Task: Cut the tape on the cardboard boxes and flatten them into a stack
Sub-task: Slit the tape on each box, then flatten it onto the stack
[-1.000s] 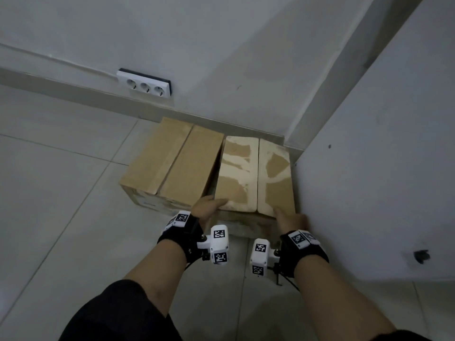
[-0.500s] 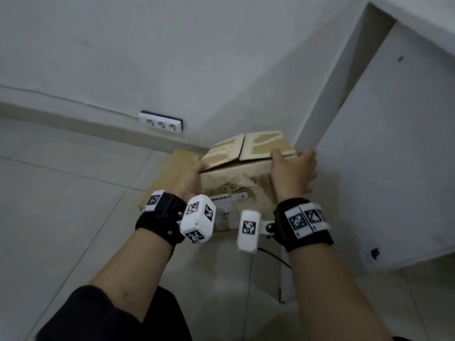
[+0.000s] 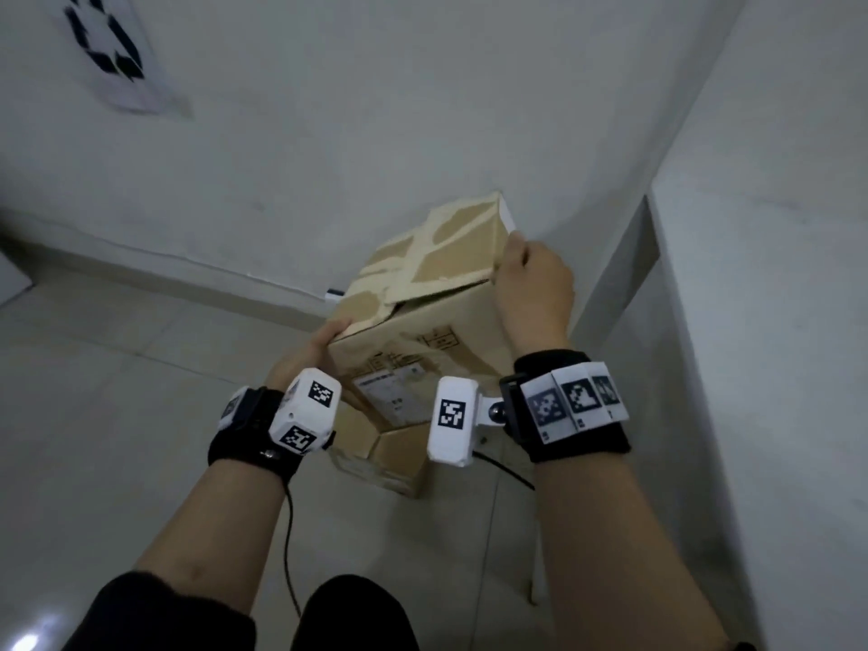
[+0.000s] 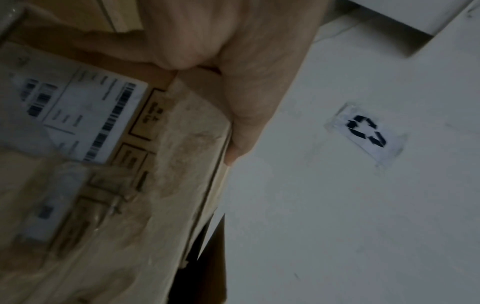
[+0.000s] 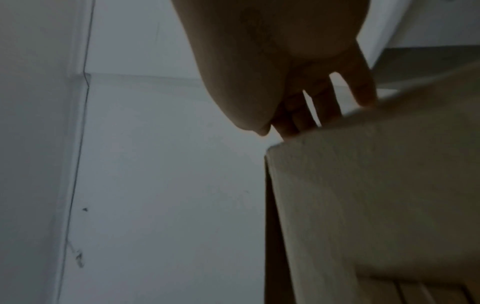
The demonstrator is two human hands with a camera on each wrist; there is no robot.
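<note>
A brown cardboard box [image 3: 422, 331] with torn, pale patches on its top flaps hangs tilted in the air between my hands. My left hand [image 3: 310, 354] grips its near left top corner, thumb over the edge; the left wrist view shows that left hand [image 4: 241, 82] lying along the box [image 4: 168, 164] beside a white barcode label [image 4: 85, 115]. My right hand [image 3: 530, 288] holds the raised far right top corner. In the right wrist view its fingers [image 5: 324, 107] curl over the box [image 5: 376, 185] edge. A second cardboard box [image 3: 399, 458] sits on the floor below.
A white wall with a recycling sign [image 3: 105, 44] stands behind. A white panel [image 3: 775, 368] rises close on the right and forms a corner. Pale floor tiles [image 3: 117, 415] spread to the left. A black cable [image 3: 289, 533] hangs from my left wrist.
Both hands have lifted the right-hand box off the floor, up in front of the wall, and tipped it so its right side is higher. The other box stays on the floor.
</note>
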